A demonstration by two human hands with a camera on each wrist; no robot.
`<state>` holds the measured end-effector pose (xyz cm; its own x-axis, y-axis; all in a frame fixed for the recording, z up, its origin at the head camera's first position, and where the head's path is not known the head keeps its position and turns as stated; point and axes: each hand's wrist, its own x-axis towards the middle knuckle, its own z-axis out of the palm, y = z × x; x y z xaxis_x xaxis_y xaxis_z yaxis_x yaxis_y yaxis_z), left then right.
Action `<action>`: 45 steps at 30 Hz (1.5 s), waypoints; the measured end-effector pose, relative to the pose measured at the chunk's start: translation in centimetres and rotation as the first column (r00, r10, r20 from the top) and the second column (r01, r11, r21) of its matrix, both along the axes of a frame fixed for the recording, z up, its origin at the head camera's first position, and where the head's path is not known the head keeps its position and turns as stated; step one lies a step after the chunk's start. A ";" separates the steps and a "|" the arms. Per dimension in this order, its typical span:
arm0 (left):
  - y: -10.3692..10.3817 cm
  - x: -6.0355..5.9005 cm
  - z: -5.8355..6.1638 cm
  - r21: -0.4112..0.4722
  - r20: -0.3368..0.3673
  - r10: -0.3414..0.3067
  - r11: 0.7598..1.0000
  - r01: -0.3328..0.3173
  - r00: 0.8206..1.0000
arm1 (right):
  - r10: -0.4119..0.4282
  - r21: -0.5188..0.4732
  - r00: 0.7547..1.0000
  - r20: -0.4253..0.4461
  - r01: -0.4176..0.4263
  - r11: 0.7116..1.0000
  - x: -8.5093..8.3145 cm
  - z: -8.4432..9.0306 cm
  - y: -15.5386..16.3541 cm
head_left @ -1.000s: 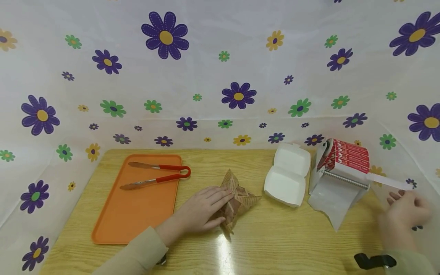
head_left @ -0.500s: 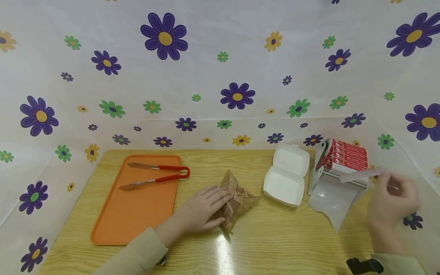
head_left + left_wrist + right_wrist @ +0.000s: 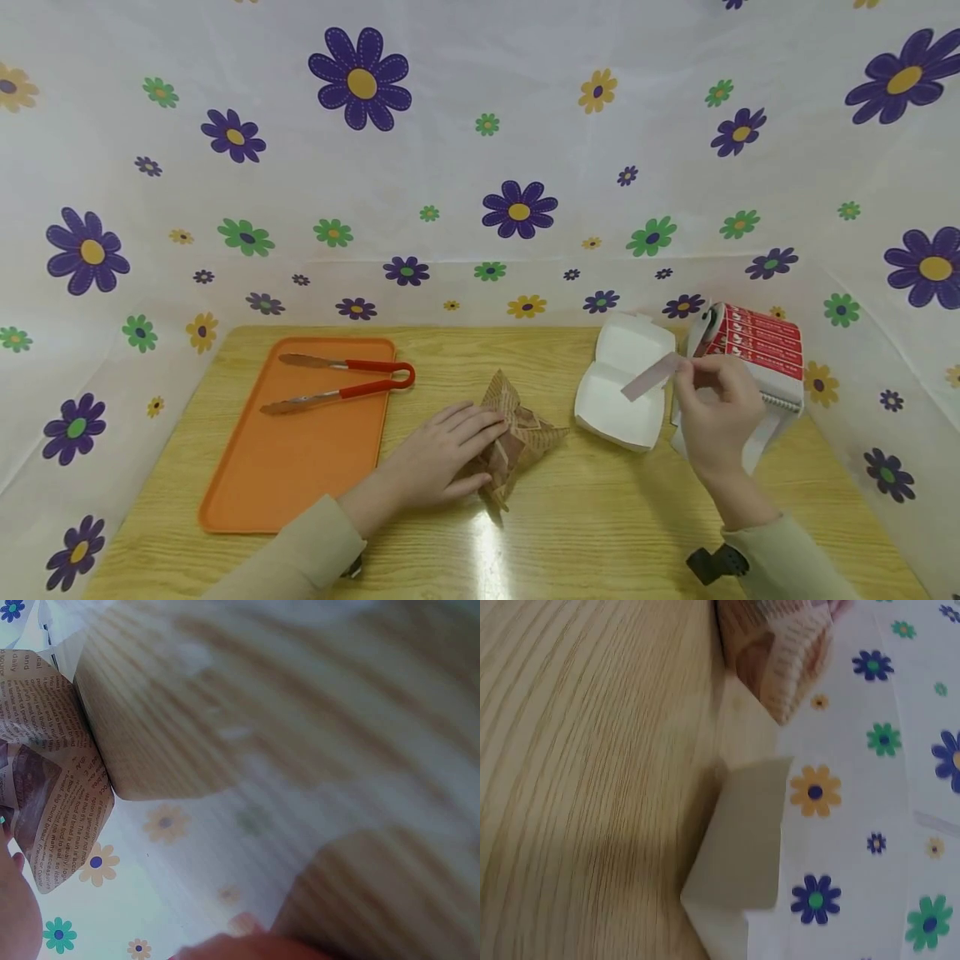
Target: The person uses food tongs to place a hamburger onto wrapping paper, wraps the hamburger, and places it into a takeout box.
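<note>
- The paper-wrapped parcel (image 3: 519,437) of brown newsprint-patterned paper lies near the middle of the wooden table (image 3: 600,533), toward its front.
- The left hand (image 3: 442,457) rests flat on the parcel's left side, fingers straight and together, pressing it down.
- The left wrist view shows the printed wrapper (image 3: 56,772) up close at the table's edge; the rest there is blurred.
- The right hand (image 3: 716,412) is raised over the table's right part, its fingertips pinching a pale strip (image 3: 651,377) that sticks out to the left.
- Just behind that hand stands a sticker dispenser (image 3: 753,350) with a roll of red labels.
- An open white clamshell box (image 3: 626,379) sits between the parcel and the dispenser.
- An orange tray (image 3: 300,467) lies on the table's left, with red-handled tongs (image 3: 341,385) on its far end.
- A flower-print sheet (image 3: 480,167) backs the table.
</note>
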<state>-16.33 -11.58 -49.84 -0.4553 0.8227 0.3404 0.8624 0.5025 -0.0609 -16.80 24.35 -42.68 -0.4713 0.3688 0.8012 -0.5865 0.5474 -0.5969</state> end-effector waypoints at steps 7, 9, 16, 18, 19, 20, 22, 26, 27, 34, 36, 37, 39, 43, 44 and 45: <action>0.0 -0.1 0.1 -0.002 -0.025 -0.002 1.000 0.002 1.000 | 0.100 0.090 0.995 -0.018 -0.098 0.991 -1.3 -1.3 -3.4; 0.0 -0.1 0.0 -0.002 -0.030 0.003 1.000 -0.003 1.000 | 0.141 0.114 0.990 -0.019 -0.138 0.984 -1.5 -1.6 -4.4; -0.1 0.1 0.0 -0.008 -0.026 0.014 1.000 -0.014 1.000 | 0.237 0.177 0.972 0.006 -0.234 0.956 -2.2 -2.5 -7.3; -0.1 0.1 0.0 -0.009 -0.025 0.011 1.000 -0.011 1.000 | 0.272 0.179 0.962 0.011 -0.269 0.946 -2.4 -2.7 -8.0; -0.1 0.2 0.0 -0.010 -0.028 0.010 1.000 -0.010 1.000 | 0.299 0.179 0.954 0.017 -0.297 0.938 -2.5 -2.7 -8.3; -0.1 0.2 0.0 -0.010 -0.029 0.008 1.000 -0.009 1.000 | 0.322 0.177 0.946 0.022 -0.321 0.930 -2.5 -2.8 -8.6; -0.1 0.2 0.0 -0.008 -0.033 0.005 1.000 -0.005 0.999 | 0.361 0.175 0.932 0.038 -0.362 0.916 -2.5 -2.8 -9.0; -0.1 0.1 0.1 -0.010 -0.036 0.005 1.000 -0.006 0.999 | 0.408 0.164 0.909 0.081 -0.416 0.894 -2.3 -2.9 -9.7; -0.1 0.1 0.1 -0.010 -0.037 0.005 1.000 -0.006 0.999 | 0.416 0.161 0.904 0.095 -0.427 0.890 -2.2 -2.9 -9.9; -0.1 0.1 0.1 -0.012 -0.037 0.000 1.000 -0.001 0.999 | 0.511 0.080 0.854 0.095 -0.518 0.852 -2.3 -2.9 -11.2; -0.2 0.1 0.1 -0.009 -0.040 0.000 1.000 0.000 0.999 | 0.557 0.047 0.825 0.098 -0.563 0.825 -2.4 -2.8 -11.6; -0.2 0.1 0.1 -0.008 -0.042 0.001 1.000 -0.002 0.999 | 0.581 0.035 0.807 0.104 -0.586 0.809 -2.5 -2.8 -11.7; -0.2 0.1 0.1 -0.005 -0.044 0.003 1.000 -0.004 0.999 | 0.623 0.031 0.772 0.122 -0.631 0.775 -2.5 -2.8 -11.9; -0.2 0.1 0.1 -0.008 -0.033 0.006 1.000 -0.006 0.999 | 0.673 0.057 0.716 0.185 -0.692 0.720 -2.5 -3.3 -11.7; -0.2 0.1 0.0 -0.009 -0.030 0.005 1.000 -0.005 1.000 | 0.683 0.063 0.701 0.204 -0.706 0.706 -2.4 -3.5 -11.5; -0.1 0.1 0.0 -0.010 -0.029 0.004 1.000 -0.004 1.000 | 0.690 0.068 0.687 0.227 -0.718 0.692 -2.4 -3.7 -11.4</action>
<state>-16.22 -11.72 -49.82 -0.4486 0.8243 0.3453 0.8584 0.5050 -0.0905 -19.17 12.98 -46.34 -0.6767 -0.2383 0.6966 -0.7305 0.0993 -0.6757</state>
